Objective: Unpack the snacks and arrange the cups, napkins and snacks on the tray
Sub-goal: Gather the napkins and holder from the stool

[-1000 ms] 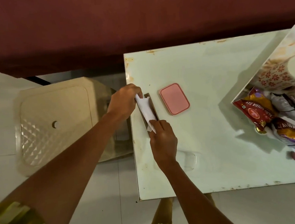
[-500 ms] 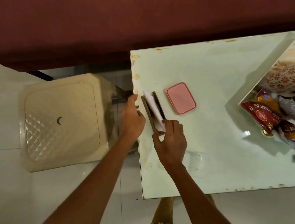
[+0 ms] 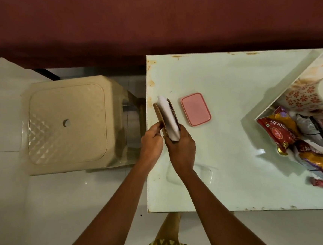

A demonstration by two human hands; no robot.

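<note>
Both hands are closing on the near end of a napkin holder (image 3: 158,113) at the left edge of the counter (image 3: 240,183). Left hand (image 3: 151,142) is pinching the holder's outer left panel, fingers curled. Right hand (image 3: 180,146) is gripping the opposite side, fingers wrapped round the near corner. Holder is showing flat, matte brown panels, thin and board-like; whether wood or card cannot be told. White napkins (image 3: 168,118) are standing between the panels, soft and folded, their rounded far end projecting beyond the holder, away from the hands.

Just right of the holder, apart from it, a pink rectangular lid or box (image 3: 195,108) with rounded corners and a raised rim is lying flat. Counter surface is glossy pale green, with rust-coloured chipping along its edges. A clear, thin plastic container (image 3: 207,174) is lying beside the right forearm.

Well to the right of the hands, a white tray (image 3: 297,80) is sitting at an angle, partly out of view. Inside it, floral-printed cups (image 3: 307,98) are lying on their side, and crinkled foil snack packets (image 3: 278,131) in red, silver and purple are spilling over its near corner. A small red wrapped sweet (image 3: 319,182) is lying on the counter near them.

Left of the hands, a beige moulded plastic stool (image 3: 67,122), square with a diamond-textured seat, is standing on the floor.
</note>
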